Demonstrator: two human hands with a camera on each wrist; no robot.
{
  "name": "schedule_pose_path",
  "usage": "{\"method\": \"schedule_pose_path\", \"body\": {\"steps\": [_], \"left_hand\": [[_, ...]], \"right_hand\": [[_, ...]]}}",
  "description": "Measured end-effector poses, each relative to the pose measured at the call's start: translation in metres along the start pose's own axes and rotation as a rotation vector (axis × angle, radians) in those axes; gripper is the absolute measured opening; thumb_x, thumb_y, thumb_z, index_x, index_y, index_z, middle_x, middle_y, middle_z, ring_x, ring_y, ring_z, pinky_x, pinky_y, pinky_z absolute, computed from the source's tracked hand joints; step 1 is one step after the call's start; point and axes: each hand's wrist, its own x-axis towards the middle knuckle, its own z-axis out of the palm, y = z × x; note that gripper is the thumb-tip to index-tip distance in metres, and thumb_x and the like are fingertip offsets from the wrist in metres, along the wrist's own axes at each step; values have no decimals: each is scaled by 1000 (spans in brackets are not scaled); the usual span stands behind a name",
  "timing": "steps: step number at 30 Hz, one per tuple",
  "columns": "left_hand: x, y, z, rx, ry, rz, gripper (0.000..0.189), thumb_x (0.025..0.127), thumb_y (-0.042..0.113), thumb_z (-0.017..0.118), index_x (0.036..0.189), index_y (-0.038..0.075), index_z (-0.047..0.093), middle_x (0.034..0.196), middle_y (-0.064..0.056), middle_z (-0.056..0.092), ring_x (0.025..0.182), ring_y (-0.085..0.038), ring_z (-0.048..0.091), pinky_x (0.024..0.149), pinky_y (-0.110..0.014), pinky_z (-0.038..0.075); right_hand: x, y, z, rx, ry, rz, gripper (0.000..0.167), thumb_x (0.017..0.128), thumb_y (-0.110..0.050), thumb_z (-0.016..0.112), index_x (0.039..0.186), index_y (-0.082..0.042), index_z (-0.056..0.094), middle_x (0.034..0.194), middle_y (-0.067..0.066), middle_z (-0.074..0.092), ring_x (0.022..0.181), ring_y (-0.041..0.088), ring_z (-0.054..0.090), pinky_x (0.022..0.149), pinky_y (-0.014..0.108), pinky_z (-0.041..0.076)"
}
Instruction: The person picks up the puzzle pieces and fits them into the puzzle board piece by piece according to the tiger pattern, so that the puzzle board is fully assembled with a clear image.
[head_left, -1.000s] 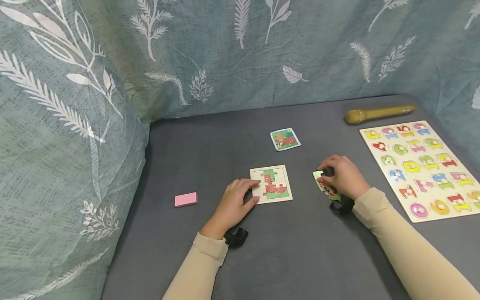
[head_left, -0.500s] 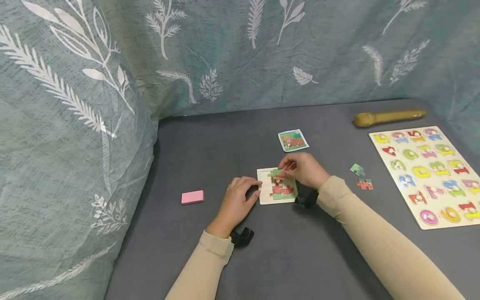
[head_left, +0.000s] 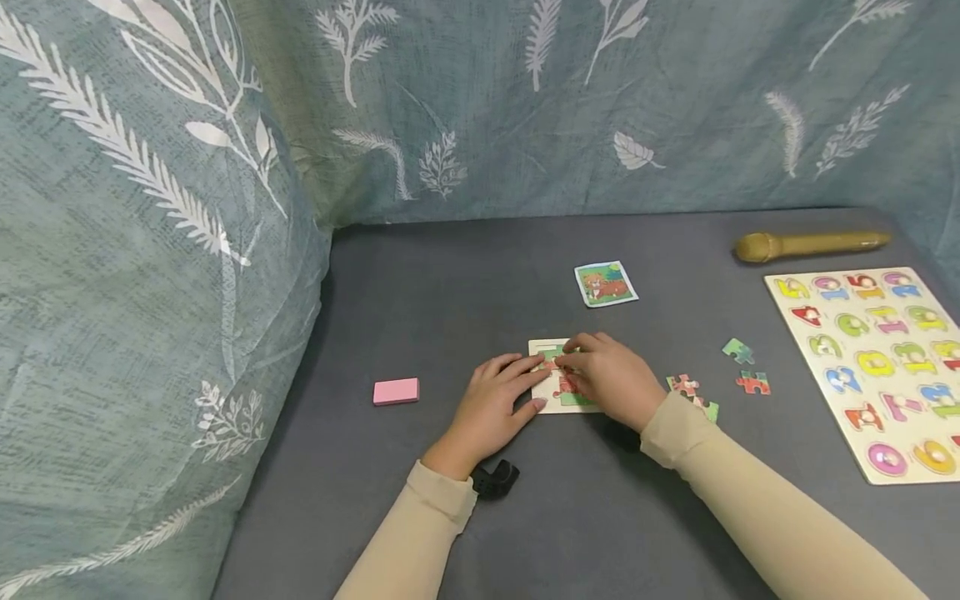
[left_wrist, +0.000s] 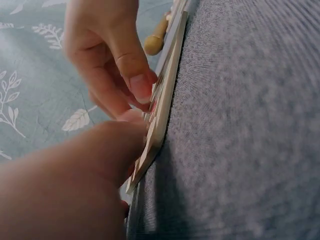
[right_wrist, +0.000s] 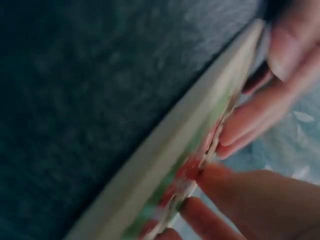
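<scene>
A small wooden jigsaw board (head_left: 558, 407) lies on the table, with red and green puzzle pieces (head_left: 576, 398) set in it. My left hand (head_left: 491, 406) holds the board at its left side, fingers extended, with fingertips on the pieces and the thumb at the near edge. Over the upper right of the board, my right hand (head_left: 615, 379) has its fingers bent down and pinches a puzzle piece against the surface; the piece is mostly hidden. In the left wrist view the right thumb (left_wrist: 140, 89) meets the board's face. Blur softens the right wrist view.
Several loose puzzle pieces (head_left: 738, 351) lie right of the board, some partly behind the right sleeve. A bear picture card (head_left: 606, 285) lies behind it. A pink block (head_left: 396, 392) is at left, a number board (head_left: 852, 419) at right, a brown microphone-shaped object (head_left: 810, 245) behind.
My right hand has come from the loose pieces at right to the board and now works lower on it. The left fingers have slid farther onto the board. The head view has shifted left.
</scene>
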Motion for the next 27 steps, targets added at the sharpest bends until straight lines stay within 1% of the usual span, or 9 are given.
{"method": "schedule_pose_path", "body": {"steps": [3,9,12,15,17,19,21,24,27], "left_hand": [[0,0,-2,52,-38,-2,49,105,32,66,151,17,59,161,-1,47,149,-29,38,121,-57,29],[-2,-2,-3,69,-61,-46,56,105,35,65,157,18,51,164,-2,43,154,-30,32,124,-56,24],[-1,-2,-4,87,-72,-63,57,105,36,64,158,21,49,166,-1,40,156,-29,29,126,-54,20],[-1,-2,-4,104,-88,-72,55,106,37,62,158,23,50,168,0,37,157,-28,26,127,-53,19],[0,-3,-4,117,-100,-74,54,107,38,60,158,25,50,168,1,35,157,-28,24,127,-53,18],[-1,-3,-4,131,-109,-70,54,107,39,59,158,24,50,168,0,35,157,-29,24,127,-54,18],[0,-2,-3,140,-122,-76,55,108,40,58,160,25,48,169,0,34,158,-28,22,127,-53,17],[2,-1,0,142,-144,-85,57,108,42,56,161,26,45,170,1,32,159,-26,20,128,-53,14],[5,1,1,146,-170,-96,58,108,44,55,162,27,43,171,4,29,160,-24,17,129,-50,12]], "right_hand": [[-3,2,1,9,-6,-31,29,94,-7,79,123,-5,78,123,13,69,105,31,65,86,43,58],[-2,4,1,-10,-27,-81,42,92,-8,82,133,-1,71,128,14,67,110,32,63,92,45,57],[-1,3,1,-35,-39,-97,41,95,-11,79,135,-4,71,128,14,66,110,33,62,92,46,57],[1,0,-1,-93,-58,-101,39,98,-14,76,136,-8,71,128,13,65,111,33,61,91,51,57],[1,-4,-2,-142,-73,-92,38,98,-14,76,136,-8,71,128,14,64,112,34,62,91,52,57],[0,-12,-2,-204,-104,-56,41,98,-13,76,138,-8,70,131,15,63,115,36,62,91,51,58],[-1,-20,-1,-234,-133,-13,43,98,-10,75,140,-7,67,134,17,62,119,37,61,92,50,58],[-4,-25,1,-218,-147,60,46,97,-5,74,142,-3,65,138,18,60,125,39,59,95,50,58],[-5,-17,3,-153,-120,75,43,97,-2,73,139,-2,66,138,17,61,126,37,58,97,48,57]]}}
